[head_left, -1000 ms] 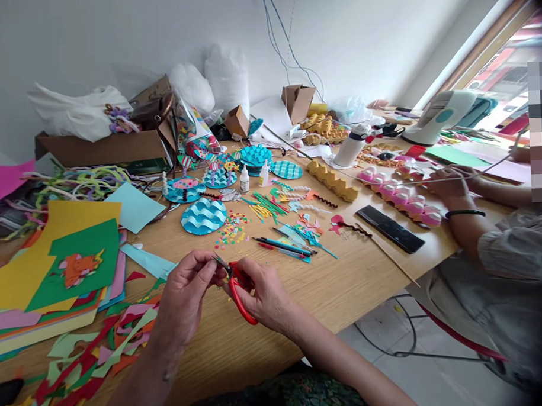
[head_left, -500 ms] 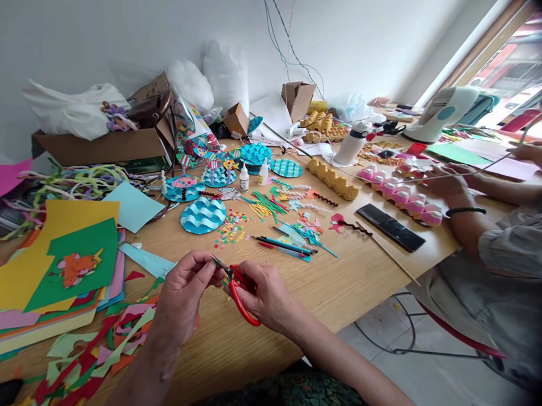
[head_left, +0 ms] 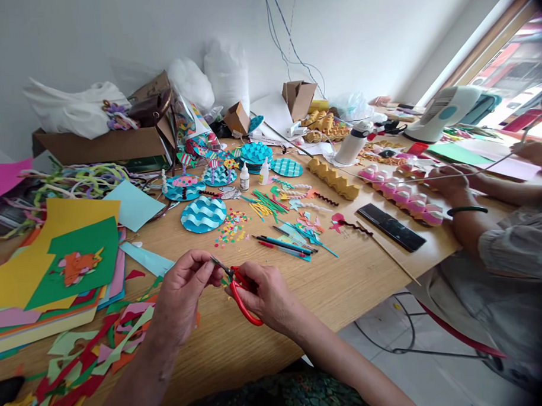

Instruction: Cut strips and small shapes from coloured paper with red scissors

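Red-handled scissors (head_left: 244,298) are in my right hand (head_left: 266,295), its fingers wrapped round the handles. Their blades point up and left, with the tips at the fingertips of my left hand (head_left: 187,289). That hand is pinched closed at the blade tips; whatever it holds is too small or hidden to name. Both hands are above the wooden table near its front edge. Small coloured paper dots (head_left: 233,227) lie beyond them, beside a round blue wavy piece (head_left: 203,214). Several pens (head_left: 285,245) lie further right.
Paper scraps (head_left: 81,366) and stacked coloured sheets (head_left: 84,254) cover the left. A black phone (head_left: 391,227) and a thin stick (head_left: 395,259) lie right. Another person's hands (head_left: 450,182) are beside a pink egg-carton strip (head_left: 399,197). Glue bottles (head_left: 244,177) stand at the middle.
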Tool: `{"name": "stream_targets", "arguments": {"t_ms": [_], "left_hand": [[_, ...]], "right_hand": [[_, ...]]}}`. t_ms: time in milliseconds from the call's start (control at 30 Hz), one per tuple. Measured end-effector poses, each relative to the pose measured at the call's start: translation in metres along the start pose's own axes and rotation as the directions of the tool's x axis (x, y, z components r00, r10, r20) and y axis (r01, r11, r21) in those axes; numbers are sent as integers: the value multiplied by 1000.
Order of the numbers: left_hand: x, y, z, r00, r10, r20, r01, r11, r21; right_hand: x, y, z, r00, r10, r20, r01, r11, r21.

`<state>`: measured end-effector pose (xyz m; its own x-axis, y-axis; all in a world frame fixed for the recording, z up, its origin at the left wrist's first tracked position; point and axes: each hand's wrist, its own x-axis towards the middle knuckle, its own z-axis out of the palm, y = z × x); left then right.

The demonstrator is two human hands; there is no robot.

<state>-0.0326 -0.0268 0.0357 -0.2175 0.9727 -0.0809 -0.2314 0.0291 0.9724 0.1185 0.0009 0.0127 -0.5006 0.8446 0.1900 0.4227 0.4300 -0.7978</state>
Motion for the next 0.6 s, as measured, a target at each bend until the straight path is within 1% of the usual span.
{"name": "stream_targets", "arguments": {"t_ms": [333,600], "left_hand": [[0,-2,-1,1000,2,-10,-2,1000,6],[-1,2,2,999,10,-42,-10,1000,-11]], "right_hand": [[-1,1,-3,1000,0,23,0,1000,-20],[-2,2,-5,999,12,44,-10,999,-46]]}}
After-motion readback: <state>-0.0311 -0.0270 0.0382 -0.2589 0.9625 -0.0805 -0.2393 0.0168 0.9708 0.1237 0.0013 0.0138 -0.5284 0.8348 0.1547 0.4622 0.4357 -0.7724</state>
